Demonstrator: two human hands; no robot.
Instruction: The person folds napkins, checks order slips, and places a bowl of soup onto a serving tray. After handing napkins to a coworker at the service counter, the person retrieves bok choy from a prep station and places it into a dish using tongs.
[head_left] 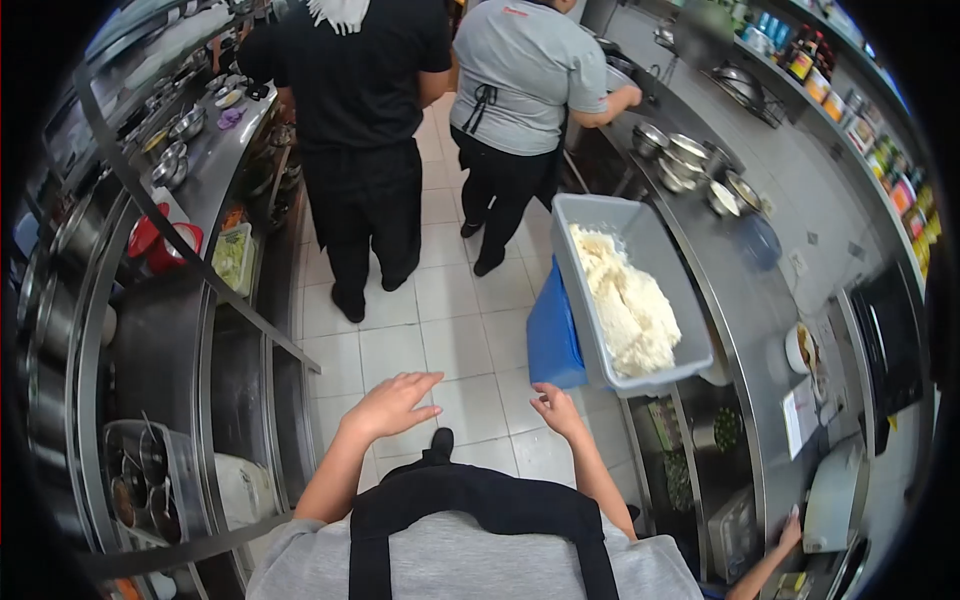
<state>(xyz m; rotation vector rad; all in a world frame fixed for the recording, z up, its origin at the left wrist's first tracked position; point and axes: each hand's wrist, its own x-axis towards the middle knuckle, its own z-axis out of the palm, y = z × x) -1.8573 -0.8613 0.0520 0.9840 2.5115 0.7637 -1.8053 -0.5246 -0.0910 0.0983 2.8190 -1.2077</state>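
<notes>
My left hand (398, 405) is held out over the tiled floor, palm down, its fingers extended and nothing in it. My right hand (556, 409) is also in the air, with loosely bent fingers, a gap by the thumb and nothing visible in it. It is nearest a blue container (556, 335) and a grey plastic tub (672, 377), apart from both. Inside the tub is a lumpy, whitish, dough-like mass (630, 305), heaped toward its left side. The tub sits along the right counter's edge, partly above the blue container.
Two people, one in black (365, 100) and one in a grey shirt (525, 75), stand ahead in the aisle. Metal bowls (685, 150) line the right counter (740, 300). A metal shelf frame (230, 295) borders my left. Another person's arm (768, 565) reaches in at lower right.
</notes>
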